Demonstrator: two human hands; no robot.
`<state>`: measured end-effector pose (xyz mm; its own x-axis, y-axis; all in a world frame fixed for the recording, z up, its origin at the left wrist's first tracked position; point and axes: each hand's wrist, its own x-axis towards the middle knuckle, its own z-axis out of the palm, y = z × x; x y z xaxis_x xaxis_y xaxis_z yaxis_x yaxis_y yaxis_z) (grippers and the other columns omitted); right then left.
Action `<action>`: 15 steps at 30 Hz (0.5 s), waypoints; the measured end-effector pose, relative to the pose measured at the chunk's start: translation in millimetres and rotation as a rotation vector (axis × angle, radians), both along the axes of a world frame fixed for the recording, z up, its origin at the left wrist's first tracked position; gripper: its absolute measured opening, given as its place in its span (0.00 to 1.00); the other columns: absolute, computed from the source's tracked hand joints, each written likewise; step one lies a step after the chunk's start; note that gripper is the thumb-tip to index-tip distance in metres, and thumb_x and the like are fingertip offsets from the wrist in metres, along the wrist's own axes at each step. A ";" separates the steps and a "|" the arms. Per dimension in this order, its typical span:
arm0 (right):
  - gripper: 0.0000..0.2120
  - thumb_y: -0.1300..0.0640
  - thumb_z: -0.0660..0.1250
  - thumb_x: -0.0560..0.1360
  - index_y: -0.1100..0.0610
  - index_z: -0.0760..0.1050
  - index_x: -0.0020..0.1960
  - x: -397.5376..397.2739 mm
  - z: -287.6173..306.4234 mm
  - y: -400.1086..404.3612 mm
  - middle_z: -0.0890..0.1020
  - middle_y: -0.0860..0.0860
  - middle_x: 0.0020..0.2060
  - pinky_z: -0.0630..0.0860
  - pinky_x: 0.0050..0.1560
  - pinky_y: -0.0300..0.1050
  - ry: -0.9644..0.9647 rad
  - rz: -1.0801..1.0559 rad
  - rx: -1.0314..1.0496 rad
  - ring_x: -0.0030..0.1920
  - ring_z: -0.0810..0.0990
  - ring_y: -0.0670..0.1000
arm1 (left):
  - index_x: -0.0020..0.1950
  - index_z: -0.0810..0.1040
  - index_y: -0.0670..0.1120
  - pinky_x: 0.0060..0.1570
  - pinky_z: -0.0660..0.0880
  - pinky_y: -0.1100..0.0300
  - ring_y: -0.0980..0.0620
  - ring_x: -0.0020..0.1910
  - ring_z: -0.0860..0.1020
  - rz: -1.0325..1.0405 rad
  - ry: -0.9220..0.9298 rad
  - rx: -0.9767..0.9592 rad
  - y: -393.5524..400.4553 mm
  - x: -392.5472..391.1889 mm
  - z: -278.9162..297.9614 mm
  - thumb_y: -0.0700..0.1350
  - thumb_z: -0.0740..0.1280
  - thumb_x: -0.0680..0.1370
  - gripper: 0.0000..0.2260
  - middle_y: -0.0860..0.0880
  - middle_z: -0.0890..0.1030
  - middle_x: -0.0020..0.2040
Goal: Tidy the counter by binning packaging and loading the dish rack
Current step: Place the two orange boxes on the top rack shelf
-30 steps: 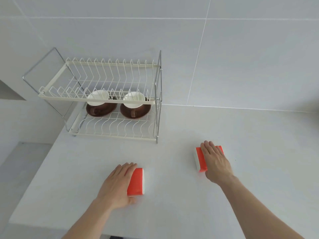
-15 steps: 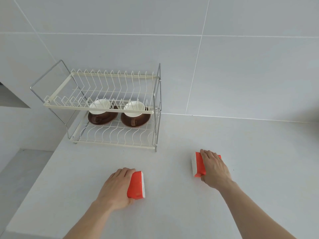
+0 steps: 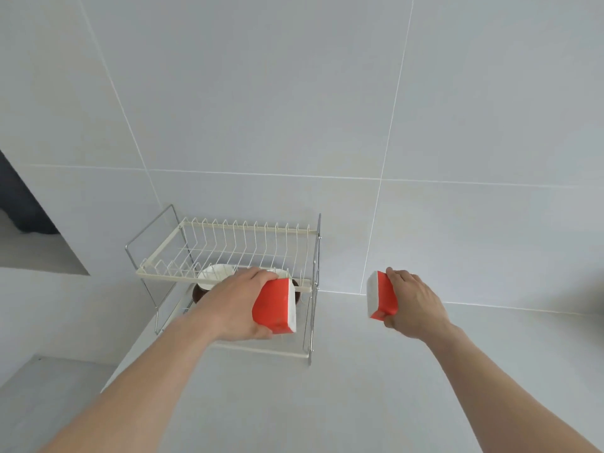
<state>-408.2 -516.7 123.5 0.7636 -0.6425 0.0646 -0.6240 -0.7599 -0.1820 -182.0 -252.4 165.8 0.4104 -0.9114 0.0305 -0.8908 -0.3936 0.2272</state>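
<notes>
Both of our hands are closed around packaging. Our left hand (image 3: 240, 305) grips an orange and white box (image 3: 276, 305) from its left side, fingers over the top edge and thumb under the bottom, so the box is off the counter (image 3: 376, 371) with its white face turned to the right. Our right hand (image 3: 413, 307) grips a second orange and white box (image 3: 380, 295) the mirrored way, its white face turned left toward the other box; the two are well apart. Just behind our left hand stands the two-tier dish rack (image 3: 228, 253), against the tiled wall (image 3: 327, 109). Its upper tier holds nothing we can see. On the lower tier, partly hidden by our left hand and its box, sit a white dish (image 3: 215, 273) and something dark brown (image 3: 199, 294) beneath it.
</notes>
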 end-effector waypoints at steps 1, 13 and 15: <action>0.51 0.49 0.78 0.63 0.56 0.55 0.78 7.5 16.5 -0.6 0.69 0.49 0.71 0.72 0.63 0.48 -0.017 0.004 -0.018 0.70 0.67 0.54 | 0.72 0.61 0.59 0.58 0.68 0.60 0.57 0.66 0.69 0.003 -0.011 -0.022 -2.4 7.6 15.2 0.65 0.76 0.58 0.46 0.61 0.69 0.67; 0.48 0.49 0.78 0.64 0.54 0.57 0.77 123.2 183.5 35.8 0.70 0.50 0.69 0.70 0.62 0.50 -0.201 0.088 -0.269 0.69 0.67 0.55 | 0.72 0.63 0.56 0.58 0.70 0.57 0.55 0.63 0.70 0.016 -0.152 -0.203 -4.0 122.3 154.6 0.64 0.78 0.58 0.46 0.58 0.71 0.65; 0.47 0.50 0.78 0.64 0.54 0.57 0.76 145.4 195.1 45.1 0.71 0.50 0.68 0.71 0.61 0.50 -0.209 0.103 -0.285 0.68 0.68 0.55 | 0.72 0.63 0.56 0.56 0.70 0.57 0.54 0.63 0.70 0.019 -0.165 -0.214 -0.6 143.7 165.4 0.63 0.77 0.58 0.46 0.58 0.71 0.64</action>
<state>-262.7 -471.6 318.5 0.7750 -0.4964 0.3911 -0.5132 -0.8555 -0.0690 -38.3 -253.0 331.2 0.4007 -0.8691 0.2901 -0.9157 -0.3690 0.1592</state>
